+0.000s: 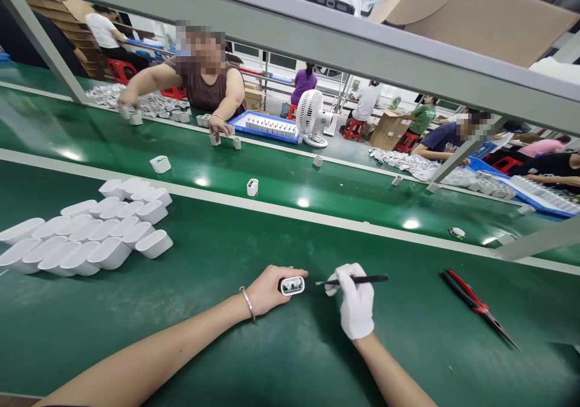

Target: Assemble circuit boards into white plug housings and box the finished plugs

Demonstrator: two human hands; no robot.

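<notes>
Bare and wearing a bracelet, my left hand point(269, 291) is closed around a small white oval housing point(292, 285). The housing's open end faces me and shows small parts inside, too small to make out. To its right, my right hand point(356, 301), in a white glove, pinches a thin black tool point(367, 279). The tool's tip points left at the housing, with a small gap between them. Red-and-black pliers point(483, 308) lie on the green table point(281, 358) at the right.
White oval housings point(109, 229) stand grouped at the left. Beyond a pale rail point(290, 212), a green belt point(281, 162) carries scattered units. Across it, a person point(208, 87) handles pieces near a blue tray point(267, 126) and white fan point(311, 117). A shelf beam point(290, 38) crosses above.
</notes>
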